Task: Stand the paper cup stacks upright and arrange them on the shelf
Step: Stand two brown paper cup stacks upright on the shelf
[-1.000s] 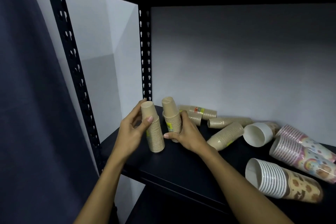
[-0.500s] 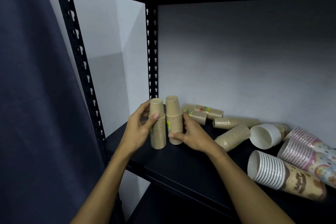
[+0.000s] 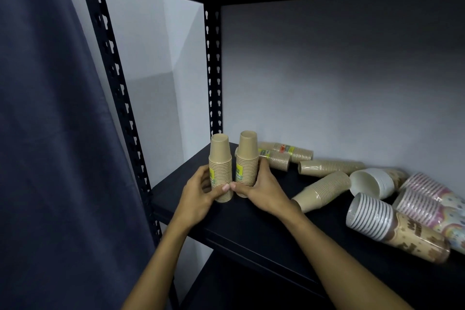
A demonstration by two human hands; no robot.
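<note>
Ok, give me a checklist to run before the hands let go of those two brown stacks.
1. Left brown stack upright, base on shelf: ok.
2. Right brown stack upright: ok.
3. Left hand and right hand steadying one stack each: ok.
4. Two stacks apart, not leaning together: ok.
5. Stacks stable when released: cannot tell.
6. All stacks standing: not ok; the nearest fallen brown stack and others lie on their sides.

hands (image 3: 234, 191) grip 2 upright brown stacks (image 3: 221, 168) | shelf (image 3: 251, 229)
</note>
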